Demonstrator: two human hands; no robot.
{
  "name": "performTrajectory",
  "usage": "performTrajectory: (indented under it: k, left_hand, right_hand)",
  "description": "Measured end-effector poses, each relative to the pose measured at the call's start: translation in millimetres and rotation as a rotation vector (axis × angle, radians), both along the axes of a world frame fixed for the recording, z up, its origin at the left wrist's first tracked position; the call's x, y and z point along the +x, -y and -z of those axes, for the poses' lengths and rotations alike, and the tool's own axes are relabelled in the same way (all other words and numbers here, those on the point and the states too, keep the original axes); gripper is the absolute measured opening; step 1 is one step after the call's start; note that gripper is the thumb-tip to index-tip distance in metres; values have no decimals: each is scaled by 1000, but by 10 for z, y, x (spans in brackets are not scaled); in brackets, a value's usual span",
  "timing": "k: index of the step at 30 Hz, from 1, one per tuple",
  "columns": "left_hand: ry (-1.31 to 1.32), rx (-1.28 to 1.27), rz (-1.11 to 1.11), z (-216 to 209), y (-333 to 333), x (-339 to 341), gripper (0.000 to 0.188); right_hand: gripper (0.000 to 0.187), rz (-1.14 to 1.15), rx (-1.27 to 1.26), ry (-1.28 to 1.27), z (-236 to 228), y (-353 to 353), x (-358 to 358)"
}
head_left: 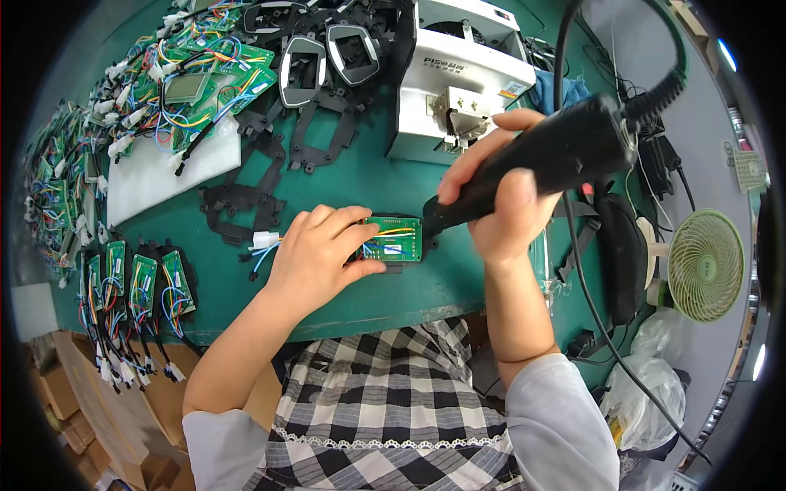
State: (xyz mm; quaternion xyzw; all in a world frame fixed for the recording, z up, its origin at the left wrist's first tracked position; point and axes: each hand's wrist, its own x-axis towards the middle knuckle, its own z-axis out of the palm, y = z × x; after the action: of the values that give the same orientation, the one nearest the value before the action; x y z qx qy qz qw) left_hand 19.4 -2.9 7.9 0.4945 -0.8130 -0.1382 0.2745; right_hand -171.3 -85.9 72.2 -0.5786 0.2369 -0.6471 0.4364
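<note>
A green circuit board (403, 231) with colored wires sits in a black plastic frame on the table in front of me. My left hand (315, 258) grips it from the left, fingers on the far edge and thumb on the near edge. A white connector (265, 240) pokes out beside that hand. My right hand (512, 217) is wrapped round a black electric screwdriver (548, 155), tilted down to the left. Its narrow end comes down at the frame's right edge; whether the bit touches a screw cannot be made out.
Wired circuit boards (221, 86) pile up at the far left, partly on white foam (164, 184). Several framed boards (143, 282) line the near left edge. Black frames (327, 123) lie farther back, beside a white machine (458, 74). A cable hangs at right near a green fan (706, 266).
</note>
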Motion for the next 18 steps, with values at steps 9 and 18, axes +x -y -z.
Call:
performTrajectory:
  k: [9, 18]
  left_hand:
    - [51, -10, 9, -59, 17, 68, 51]
    - [52, -26, -62, -79, 45, 36, 45]
  right_hand:
    - [66, 304, -281, -82, -636, 516, -194]
    - [61, 326, -294, -115, -581, 540, -2]
